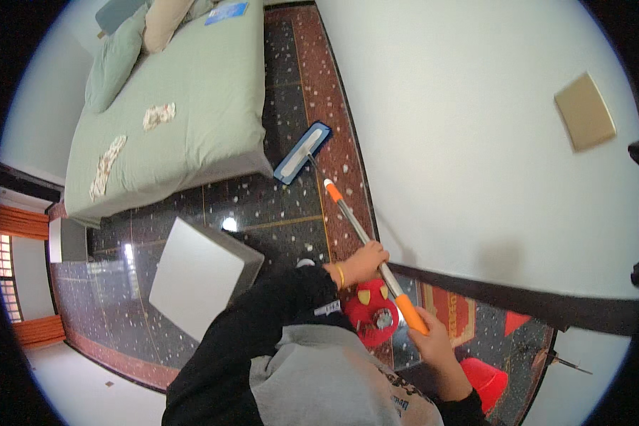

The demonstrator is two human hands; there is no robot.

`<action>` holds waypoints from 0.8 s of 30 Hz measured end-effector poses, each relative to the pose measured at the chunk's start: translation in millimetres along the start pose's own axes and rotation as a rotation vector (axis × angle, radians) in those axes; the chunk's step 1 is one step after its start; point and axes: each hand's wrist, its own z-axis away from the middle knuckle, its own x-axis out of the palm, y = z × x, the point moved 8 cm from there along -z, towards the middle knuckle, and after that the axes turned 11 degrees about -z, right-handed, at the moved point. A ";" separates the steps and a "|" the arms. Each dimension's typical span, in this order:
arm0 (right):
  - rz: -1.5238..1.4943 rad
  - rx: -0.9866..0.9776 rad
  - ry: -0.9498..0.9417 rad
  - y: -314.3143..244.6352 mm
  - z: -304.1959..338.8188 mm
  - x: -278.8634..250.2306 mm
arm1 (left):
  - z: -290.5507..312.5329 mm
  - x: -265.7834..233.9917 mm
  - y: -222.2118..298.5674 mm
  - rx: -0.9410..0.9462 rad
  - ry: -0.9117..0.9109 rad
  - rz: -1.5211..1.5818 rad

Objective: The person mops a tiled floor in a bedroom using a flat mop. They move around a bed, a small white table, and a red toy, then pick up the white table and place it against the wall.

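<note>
A flat mop [355,226] with a silver pole and orange grips runs from my body out to the floor. Its blue rectangular head [290,165], with a pale plate on top, lies flat on the dark floor between the bed and the wall. My left hand [364,264], below a black sleeve and yellow bracelet, is wrapped round the silver part of the pole. Closer to my body, my right hand [434,342] grips the orange end of the handle. Under the pole stands a red round bucket-like thing [362,323] with yellow parts.
A bed [192,135] with green bedding, crumpled cloths and pillows fills the upper left. A white box-shaped cabinet [199,273] stands left of my arm. The white wall [468,142] bounds the right. Near the doorway are a red-and-gold mat [463,319] and a red object [486,382].
</note>
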 end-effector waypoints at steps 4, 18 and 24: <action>-0.339 0.347 -0.084 1.1 -83.0 35.3 | -35.4 -44.1 -63.9 -0.049 0.062 0.025; -0.911 0.516 -0.248 -249.9 -423.3 129.7 | -182.3 -305.5 -303.1 -0.143 0.223 0.052; -0.985 0.491 -0.424 -345.4 -569.2 150.7 | -254.3 -406.0 -415.2 -0.272 0.447 0.116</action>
